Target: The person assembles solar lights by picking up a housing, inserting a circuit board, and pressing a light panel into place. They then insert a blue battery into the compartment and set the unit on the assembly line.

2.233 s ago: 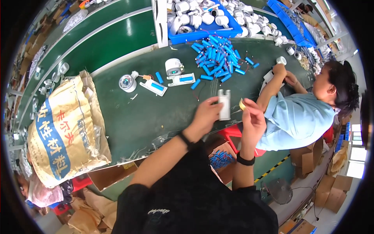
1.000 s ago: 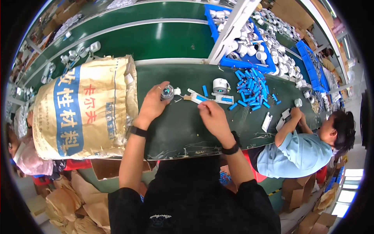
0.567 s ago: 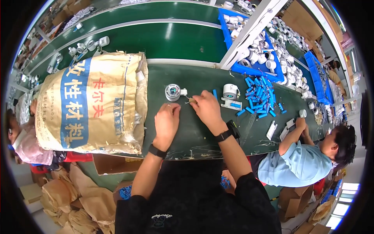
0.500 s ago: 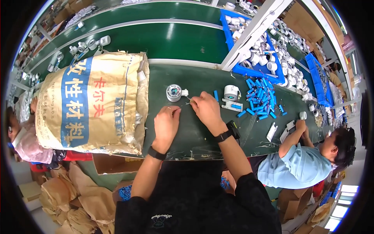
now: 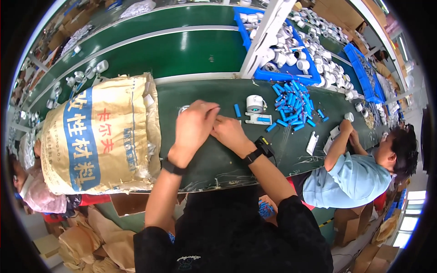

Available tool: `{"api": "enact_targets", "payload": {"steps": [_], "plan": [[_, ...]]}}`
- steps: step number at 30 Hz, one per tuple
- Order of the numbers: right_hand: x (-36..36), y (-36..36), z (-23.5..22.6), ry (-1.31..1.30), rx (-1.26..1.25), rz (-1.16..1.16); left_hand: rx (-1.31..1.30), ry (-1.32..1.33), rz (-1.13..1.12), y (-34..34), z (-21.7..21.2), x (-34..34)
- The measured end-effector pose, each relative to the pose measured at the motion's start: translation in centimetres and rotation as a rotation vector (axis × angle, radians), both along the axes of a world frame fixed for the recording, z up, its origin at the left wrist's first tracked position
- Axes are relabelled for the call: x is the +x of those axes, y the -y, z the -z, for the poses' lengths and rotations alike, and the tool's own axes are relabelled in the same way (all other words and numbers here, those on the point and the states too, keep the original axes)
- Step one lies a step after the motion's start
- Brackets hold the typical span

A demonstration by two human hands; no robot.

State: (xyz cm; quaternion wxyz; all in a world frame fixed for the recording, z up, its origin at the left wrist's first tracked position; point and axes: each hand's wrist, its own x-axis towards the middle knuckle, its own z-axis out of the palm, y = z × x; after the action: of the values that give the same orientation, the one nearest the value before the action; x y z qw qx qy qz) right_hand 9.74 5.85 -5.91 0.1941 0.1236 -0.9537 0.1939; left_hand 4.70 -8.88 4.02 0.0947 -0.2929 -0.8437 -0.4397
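Observation:
My left hand (image 5: 193,129) is over the dark green table, blurred by motion, its fingers bent and pressed together. Just to its right, my right hand (image 5: 231,135) is closed in a pinch, fingertips close to the left hand's. Whatever lies between the fingers is too small or hidden to make out. Behind my left hand a bit of a round white camera housing (image 5: 183,108) shows; the rest of it is covered. Right of my hands stand a second white camera housing (image 5: 255,103) with a white bracket (image 5: 258,119) and a single blue cylindrical battery (image 5: 237,110).
A large paper sack (image 5: 57,150) fills the table's left side. Loose blue batteries (image 5: 293,104) are heaped to the right. Blue trays (image 5: 291,81) hold white housings beyond a white post (image 5: 264,41). A black device (image 5: 265,146) lies beside my right wrist. A co-worker (image 5: 355,177) sits at the right.
My left hand has moved up and right, over the round camera housing and against my right hand. The whole view has shifted, so the table's things appear further left.

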Motion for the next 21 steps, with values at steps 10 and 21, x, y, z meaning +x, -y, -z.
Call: {"api": "enact_targets", "payload": {"steps": [10,21], "plan": [[0.2,0.4,-0.5,0.201,-0.610,0.002,-0.338,-0.376,0.807,-14.2,2.5,-4.3],[-0.1,0.0,-0.3,0.082,-0.507,-0.055,-0.645,-0.310,0.920,-19.1,1.9,-5.4]]}}
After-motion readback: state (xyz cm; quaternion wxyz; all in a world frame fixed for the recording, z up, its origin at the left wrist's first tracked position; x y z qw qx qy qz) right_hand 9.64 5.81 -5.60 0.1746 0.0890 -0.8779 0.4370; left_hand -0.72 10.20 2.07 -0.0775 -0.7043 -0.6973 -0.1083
